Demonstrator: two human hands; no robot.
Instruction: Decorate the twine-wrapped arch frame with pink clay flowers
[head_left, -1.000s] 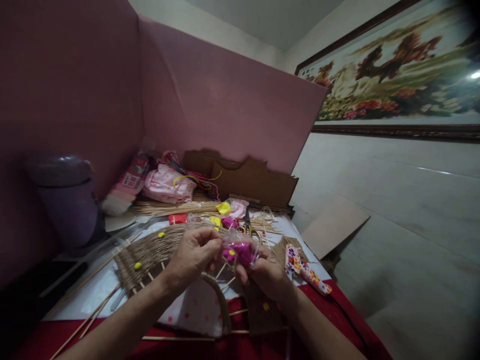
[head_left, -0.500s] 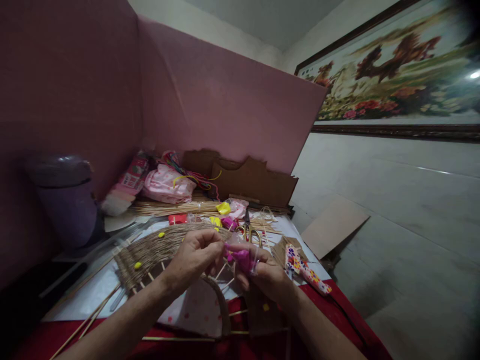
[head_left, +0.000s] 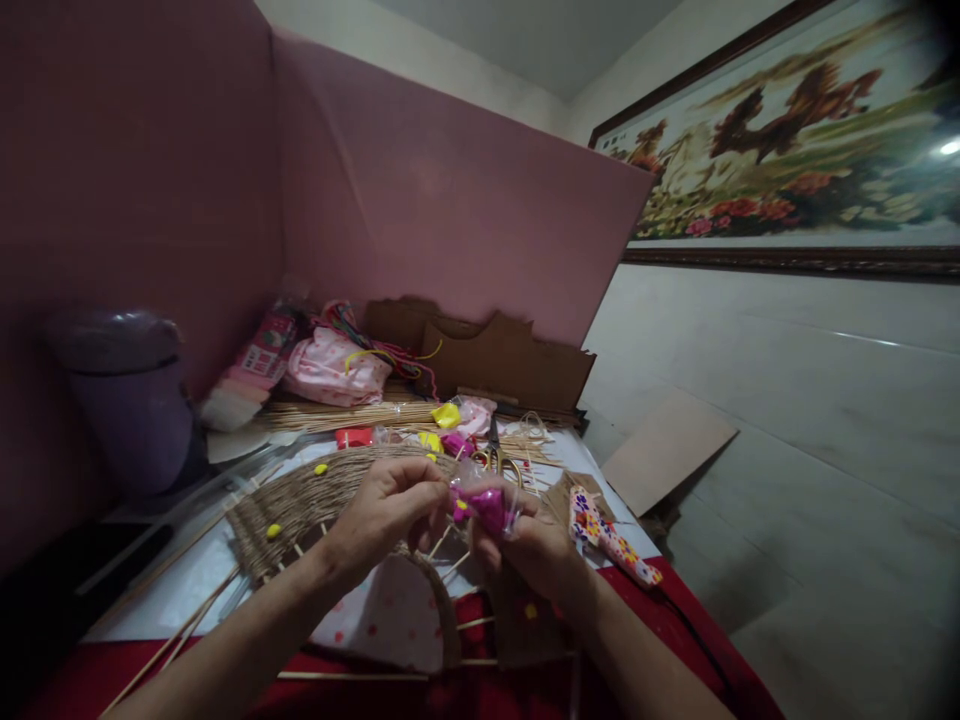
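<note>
While, in the head view, fingers of the right hand [head_left: 536, 548] pinch a magenta lump [head_left: 493, 510] in its clear wrapper [head_left: 466, 472], those of the left hand [head_left: 394, 507] bunch just beside it, their exact grip hidden. Step in hand: apparently handling the lump at its wrapper's edge; next move likely calls for a steady right-hand hold. Woven panel [head_left: 279, 497] lies left of the fingers, scissors [head_left: 493, 437] just beyond.

Scissors [head_left: 493, 434] btwn R grip [head_left: 534, 548] & cardboard [head_left: 502, 362] at back, stick bundle [head_left: 352, 416] to their L.

Magenta packet [head_left: 490, 508] partly behind hands [head_left: 538, 550]
</note>
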